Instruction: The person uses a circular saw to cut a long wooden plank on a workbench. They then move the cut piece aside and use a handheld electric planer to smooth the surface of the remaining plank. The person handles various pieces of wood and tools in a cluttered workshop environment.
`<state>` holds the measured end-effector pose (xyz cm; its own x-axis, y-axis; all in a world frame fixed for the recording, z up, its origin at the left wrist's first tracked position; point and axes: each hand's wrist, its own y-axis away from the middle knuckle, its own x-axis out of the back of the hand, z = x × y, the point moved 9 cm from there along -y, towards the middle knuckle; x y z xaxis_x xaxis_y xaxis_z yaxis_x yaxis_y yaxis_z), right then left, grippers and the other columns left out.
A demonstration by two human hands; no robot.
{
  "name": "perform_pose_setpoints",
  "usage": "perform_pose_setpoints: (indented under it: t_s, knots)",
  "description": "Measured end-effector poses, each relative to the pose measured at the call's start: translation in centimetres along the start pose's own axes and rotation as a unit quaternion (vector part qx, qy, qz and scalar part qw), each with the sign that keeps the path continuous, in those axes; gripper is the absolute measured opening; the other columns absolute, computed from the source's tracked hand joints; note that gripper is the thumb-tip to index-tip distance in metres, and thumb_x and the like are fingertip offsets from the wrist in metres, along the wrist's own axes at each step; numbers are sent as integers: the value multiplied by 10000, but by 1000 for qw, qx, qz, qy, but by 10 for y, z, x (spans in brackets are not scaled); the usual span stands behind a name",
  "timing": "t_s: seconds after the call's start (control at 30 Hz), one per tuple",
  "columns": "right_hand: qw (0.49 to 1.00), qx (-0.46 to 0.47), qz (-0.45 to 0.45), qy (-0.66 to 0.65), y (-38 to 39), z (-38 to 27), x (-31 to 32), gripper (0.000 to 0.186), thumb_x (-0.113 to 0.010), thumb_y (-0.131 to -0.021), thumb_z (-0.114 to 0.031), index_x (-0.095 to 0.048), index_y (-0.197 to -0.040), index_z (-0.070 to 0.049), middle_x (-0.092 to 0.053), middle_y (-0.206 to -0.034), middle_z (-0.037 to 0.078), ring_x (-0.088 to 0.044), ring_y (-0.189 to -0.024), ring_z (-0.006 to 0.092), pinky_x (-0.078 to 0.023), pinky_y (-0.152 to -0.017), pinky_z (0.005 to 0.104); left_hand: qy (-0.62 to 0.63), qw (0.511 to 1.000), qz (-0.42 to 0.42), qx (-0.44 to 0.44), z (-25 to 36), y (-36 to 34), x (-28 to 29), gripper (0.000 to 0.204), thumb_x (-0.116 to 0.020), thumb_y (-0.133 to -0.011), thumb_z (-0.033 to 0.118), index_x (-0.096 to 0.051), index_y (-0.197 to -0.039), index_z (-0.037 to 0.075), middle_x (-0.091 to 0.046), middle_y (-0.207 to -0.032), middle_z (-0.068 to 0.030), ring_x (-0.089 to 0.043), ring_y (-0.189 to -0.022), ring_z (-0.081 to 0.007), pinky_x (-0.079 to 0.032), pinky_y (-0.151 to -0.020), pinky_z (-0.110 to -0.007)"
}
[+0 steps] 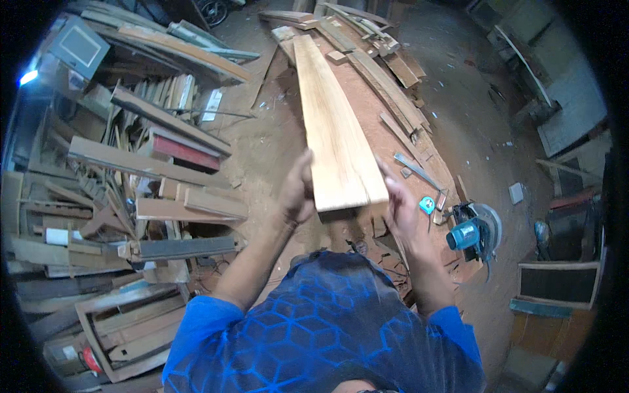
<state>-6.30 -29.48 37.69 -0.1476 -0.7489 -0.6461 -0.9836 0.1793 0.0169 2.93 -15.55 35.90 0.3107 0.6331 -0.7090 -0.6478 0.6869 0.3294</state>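
A long, pale wooden plank (337, 131) stretches away from me, its near end close to my body. My left hand (300, 188) grips its left edge near that end, and my right hand (400, 203) holds the right edge opposite. The fingers of both hands are partly hidden beneath the wood. The plank's far end lies over or just above the boards at the back of the workbench; whether it rests there I cannot tell. To the right of my right hand are a small teal tape measure (426, 205) and a teal circular saw (475, 232).
The reddish workbench (367, 118) carries several boards (386, 88) along its right side. Stacked timber and offcuts (151, 164) crowd the left. Wooden frames and panels (557, 281) lean at the right. A small white block (516, 192) lies on the floor.
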Motion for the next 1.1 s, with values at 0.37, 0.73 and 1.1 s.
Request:
perform_pose_setpoints:
  t_s: [0.37,0.73,1.1]
  knots:
    - [991,119,-44,42,-67,-92,-89,578,-560,-1034,-316,-463,-1494,19,-608,-1349,83,-592,-1130,136,-466,-945,287,64,929,-310,-192,134,-1,-67,418,-454,-1101,277,-517,-1401,-8,-631,-1340,-147,-639,-1219,-225,-571,-1023,-355]
    - [992,83,-96,-26,-75,-86,-86,667,-617,-1021,-278,-343,-1546,27,-589,-1390,135,-618,-1194,201,-518,-993,335,-44,937,-235,-255,136,-5,-52,364,-570,-1028,60,-505,-1378,-18,-611,-1320,-131,-620,-1149,-181,-550,-938,-254]
    - [992,123,-1,-25,-62,-132,-54,379,-544,-1031,-290,-554,-1297,-20,-631,-1180,119,-638,-904,167,-562,-756,297,4,970,-136,-201,105,-57,-70,343,-594,-1043,367,-604,-1242,88,-640,-879,11,-549,-626,-61,-492,-576,-215]
